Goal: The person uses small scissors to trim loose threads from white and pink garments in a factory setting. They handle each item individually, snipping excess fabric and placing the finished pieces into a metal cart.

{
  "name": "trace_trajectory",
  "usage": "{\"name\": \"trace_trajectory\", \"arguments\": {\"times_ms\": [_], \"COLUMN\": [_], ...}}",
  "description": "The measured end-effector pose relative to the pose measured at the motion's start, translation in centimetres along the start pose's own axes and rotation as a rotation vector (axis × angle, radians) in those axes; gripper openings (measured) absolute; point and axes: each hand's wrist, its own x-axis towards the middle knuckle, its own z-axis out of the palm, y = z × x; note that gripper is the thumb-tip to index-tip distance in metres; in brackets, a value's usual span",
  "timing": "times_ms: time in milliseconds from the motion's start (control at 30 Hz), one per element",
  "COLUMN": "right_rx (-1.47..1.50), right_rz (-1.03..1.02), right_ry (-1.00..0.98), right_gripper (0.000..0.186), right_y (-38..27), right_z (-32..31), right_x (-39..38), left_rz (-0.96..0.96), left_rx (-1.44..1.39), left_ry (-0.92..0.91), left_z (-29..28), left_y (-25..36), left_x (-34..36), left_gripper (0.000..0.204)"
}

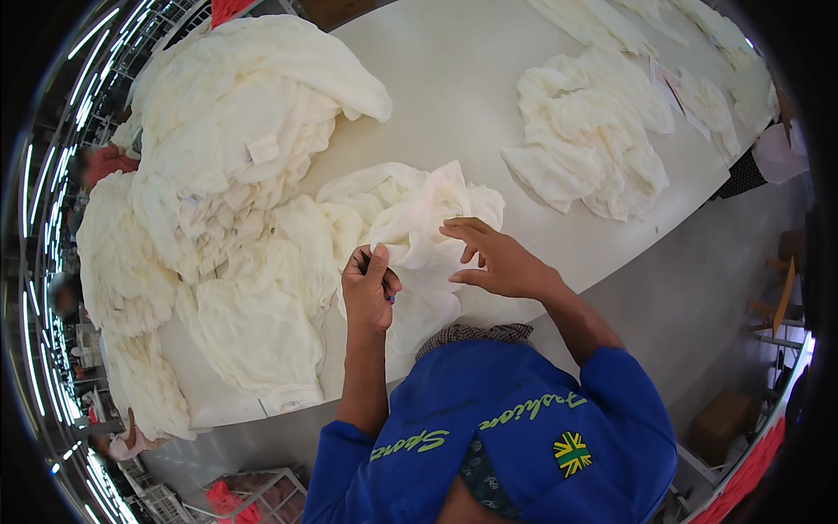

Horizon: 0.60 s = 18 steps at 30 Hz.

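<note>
A sheer cream-white garment lies gathered on the table in front of me, partly draped toward its near edge. My left hand is closed, its thumb and fingers pinching an edge of this cloth. Something small and dark with a blue spot shows at the palm; its kind cannot be made out. My right hand hovers over the right side of the garment, fingers apart and curved, with nothing visible between them.
A tall heap of cream garments fills the table's left side, with more cloth spread below it. Another pile lies at the right on the pale table. A wire basket with red cloth stands below the table.
</note>
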Motion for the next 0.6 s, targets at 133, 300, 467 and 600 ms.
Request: {"name": "trace_trajectory", "arguments": {"times_ms": [133,300,467,600], "right_rx": [0.094,-0.067,0.049,0.149], "right_rz": [0.107,-0.231,-0.42,-0.505], "right_ry": [-0.071,0.206,0.68,0.893], "right_gripper": [0.062,0.019,0.022,0.023], "right_y": [0.8,3.3,3.4,4.3], "right_z": [0.8,3.1,4.1,4.8], "right_x": [1.5,1.8,-0.2,-0.9], "left_rz": [-0.021,0.036,0.026,-0.017], "left_rx": [0.053,-0.035,-0.1,-0.113], "left_ry": [-0.066,-0.02,-0.075,-0.171], "left_z": [0.3,0.4,-0.6,-0.2], "left_y": [0.5,1.3,0.7,-0.5], "left_x": [-1.0,-1.9,-3.4,-4.8], "left_gripper": [0.021,0.022,0.021,0.022]}}
